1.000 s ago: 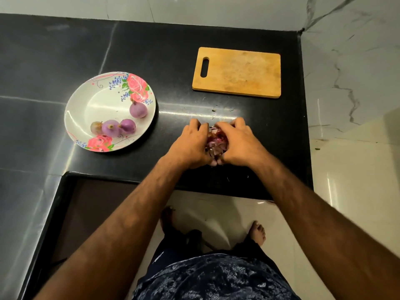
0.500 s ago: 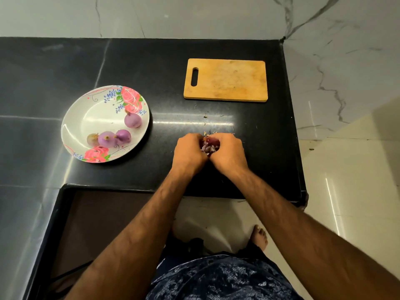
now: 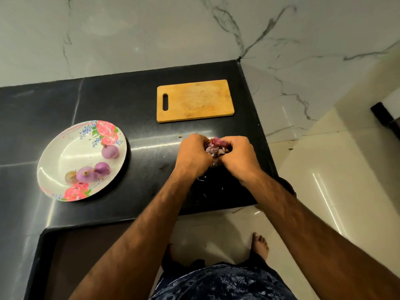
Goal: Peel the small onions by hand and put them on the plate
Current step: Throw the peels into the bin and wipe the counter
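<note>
Both hands meet in the centre right of the frame, over the black stone tabletop (image 3: 140, 169). The left hand (image 3: 192, 155) and the right hand (image 3: 240, 158) are curled inward, clenched from either side round a loose heap of purple and pale onion skins (image 3: 215, 148). 1 second ago the fingers lay flatter, raking that heap together; now they have drawn in tight and the bundle is squeezed between the palms. Whether an unpeeled onion hides inside it, I cannot tell.

The 4 small peeled purple onions (image 3: 102, 168) sit where they were on the round white plate with pink flowers (image 3: 71, 148), at the left of the frame: 3 clustered near its lower rim, 1 apart toward its right. A rectangular wooden cutting board (image 3: 194, 100) lies bare in the upper centre.

The peeling looks finished, and this is probably clearing up the waste. A few thin scraps (image 3: 203, 180) remain just below the hands.
</note>
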